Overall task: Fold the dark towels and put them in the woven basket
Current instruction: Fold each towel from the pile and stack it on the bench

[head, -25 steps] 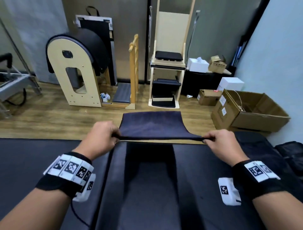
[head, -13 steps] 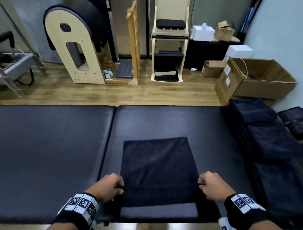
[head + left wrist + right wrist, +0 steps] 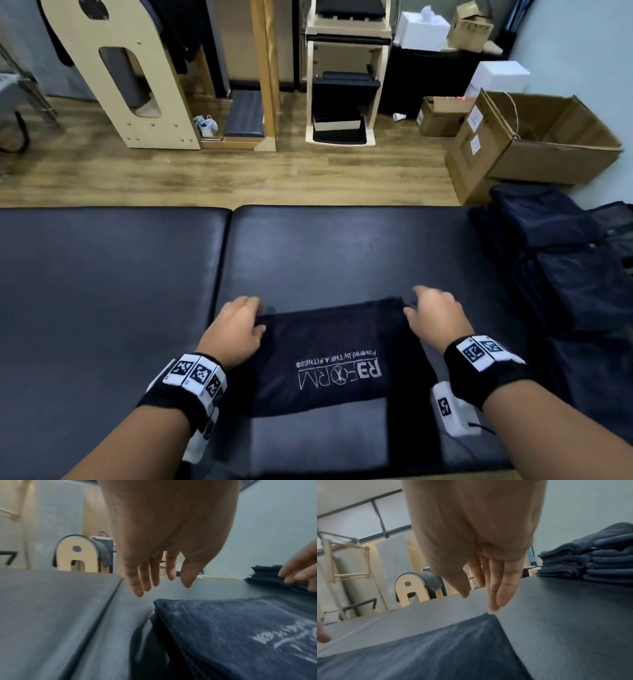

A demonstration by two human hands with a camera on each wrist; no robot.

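Observation:
A dark towel (image 3: 329, 356) with a white logo lies folded on the black padded table (image 3: 342, 253), near its front edge. My left hand (image 3: 246, 315) hovers at the towel's far left corner. Its fingers (image 3: 139, 586) are straight and clear of the towel (image 3: 231, 635). My right hand (image 3: 421, 308) is at the far right corner, where its straight fingertips (image 3: 498, 599) hang just above the corner of the towel (image 3: 445, 649). Neither hand holds anything. No woven basket is in view.
A stack of folded dark towels (image 3: 555, 260) sits on the table's right end, also seen as a stack of towels (image 3: 590, 561). A seam (image 3: 222, 274) splits the two pads. Beyond the table are a wooden floor, cardboard boxes (image 3: 534, 144) and wooden exercise equipment (image 3: 130, 78).
The towel was held up stretched, then laid flat with my hands gripping its near corners. Now that edge is folded over to the far side, logo up, and both hands have let go.

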